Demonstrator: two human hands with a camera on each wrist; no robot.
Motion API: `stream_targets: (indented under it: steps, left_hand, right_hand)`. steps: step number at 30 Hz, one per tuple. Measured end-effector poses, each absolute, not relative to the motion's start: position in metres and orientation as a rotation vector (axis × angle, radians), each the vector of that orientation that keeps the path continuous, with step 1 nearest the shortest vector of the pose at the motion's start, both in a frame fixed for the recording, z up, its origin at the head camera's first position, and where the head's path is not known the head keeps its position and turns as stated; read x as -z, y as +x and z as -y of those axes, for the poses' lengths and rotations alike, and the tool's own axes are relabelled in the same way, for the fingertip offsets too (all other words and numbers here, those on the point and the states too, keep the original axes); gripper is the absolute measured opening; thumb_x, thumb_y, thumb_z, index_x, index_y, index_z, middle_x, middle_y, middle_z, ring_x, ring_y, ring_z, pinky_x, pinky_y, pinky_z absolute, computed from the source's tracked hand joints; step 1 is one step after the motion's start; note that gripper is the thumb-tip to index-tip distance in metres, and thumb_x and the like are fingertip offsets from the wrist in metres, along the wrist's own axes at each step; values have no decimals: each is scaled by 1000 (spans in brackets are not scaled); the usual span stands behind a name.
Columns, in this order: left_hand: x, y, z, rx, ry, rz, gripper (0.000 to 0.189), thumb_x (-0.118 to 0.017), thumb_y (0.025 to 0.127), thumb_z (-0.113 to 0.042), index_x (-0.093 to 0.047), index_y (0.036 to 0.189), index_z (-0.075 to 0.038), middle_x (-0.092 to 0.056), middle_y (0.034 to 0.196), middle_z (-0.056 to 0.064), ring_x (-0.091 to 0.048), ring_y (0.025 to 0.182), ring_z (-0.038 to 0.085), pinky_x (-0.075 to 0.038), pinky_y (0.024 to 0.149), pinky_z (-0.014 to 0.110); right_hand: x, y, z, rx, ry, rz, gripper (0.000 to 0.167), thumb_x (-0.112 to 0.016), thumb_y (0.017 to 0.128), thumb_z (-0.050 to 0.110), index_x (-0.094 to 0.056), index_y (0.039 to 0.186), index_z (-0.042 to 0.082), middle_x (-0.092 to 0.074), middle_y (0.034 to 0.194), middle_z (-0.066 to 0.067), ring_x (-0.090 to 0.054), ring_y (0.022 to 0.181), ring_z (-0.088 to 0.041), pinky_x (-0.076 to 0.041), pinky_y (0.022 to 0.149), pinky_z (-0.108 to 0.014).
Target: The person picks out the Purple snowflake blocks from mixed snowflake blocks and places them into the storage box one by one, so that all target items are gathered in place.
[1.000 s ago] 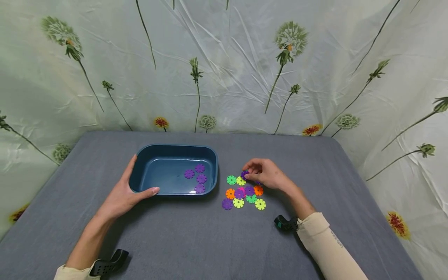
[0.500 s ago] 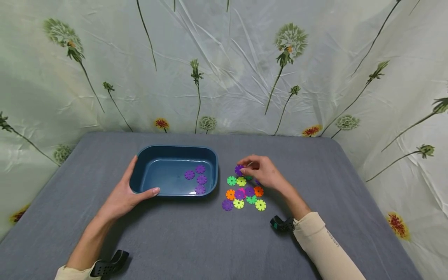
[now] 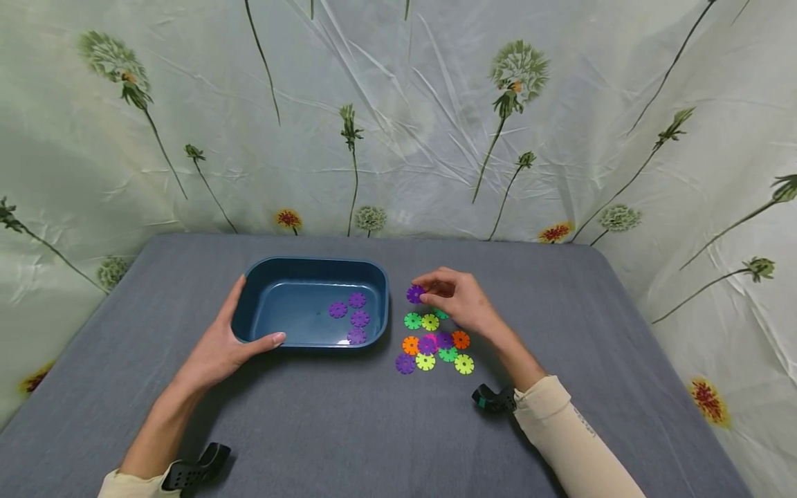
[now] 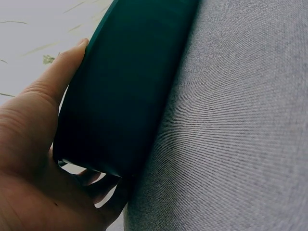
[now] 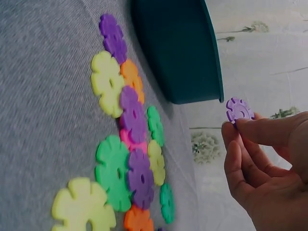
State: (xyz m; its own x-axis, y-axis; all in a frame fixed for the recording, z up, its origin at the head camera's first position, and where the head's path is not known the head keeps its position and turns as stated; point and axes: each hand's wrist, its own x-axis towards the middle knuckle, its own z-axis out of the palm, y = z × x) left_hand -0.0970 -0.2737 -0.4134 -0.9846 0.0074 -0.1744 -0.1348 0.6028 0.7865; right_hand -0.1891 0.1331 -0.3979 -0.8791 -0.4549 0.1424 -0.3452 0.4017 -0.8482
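Note:
A blue plastic tub (image 3: pixel 292 315) stands on the cloth, several purple flower-shaped plastic discs (image 3: pixel 360 318) lying inside toward its right end. My left hand (image 3: pixel 214 351) grips the tub's left end, thumb over the near rim; in the left wrist view the fingers (image 4: pixel 113 199) wrap round its end. Between thumb and fingertips, my right hand (image 3: pixel 465 303) pinches another purple disc (image 3: pixel 414 294), raised above the cloth just right of the tub. The right wrist view shows this notched disc (image 5: pixel 239 109) standing out from the fingertips, with the tub wall (image 5: pixel 178 53) beyond.
Below the right hand lies a loose group of discs, some overlapping: green (image 3: pixel 413 321), yellow (image 3: pixel 463 364), orange (image 3: pixel 461 339), purple (image 3: pixel 405 364) and pink. Grey cloth (image 3: pixel 349 429) covers the table. A flower-printed curtain (image 3: pixel 423 138) hangs behind.
My right hand has lifted the purple disc from the group and carried it left and away from me, toward the tub. The left hand and tub have stayed put.

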Motion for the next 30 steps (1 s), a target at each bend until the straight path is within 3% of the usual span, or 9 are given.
stream_targets:
  steps: [24,30]
  left_hand:
    - [414,-97,273,-1339,-124,-2665,129,-83,87,-43,19,165,-35,9,175,23,-11,155,60,-19,114,83]
    - [415,-98,272,-1321,-126,-2677,130,-83,86,-45,20,165,-34,8,175,23,-12,155,59,-20,114,82]
  right_hand:
    - [396,-182,-102,1621,-742,-2472,22,-70,99,8,-77,120,9,-71,111,-11,-71,98,-21,-57,81,-20]
    - [396,-182,-95,1658,-787,-2455,23,-69,100,8,-77,122,8,-71,111,-10,-72,100,-20,-59,88,-29]
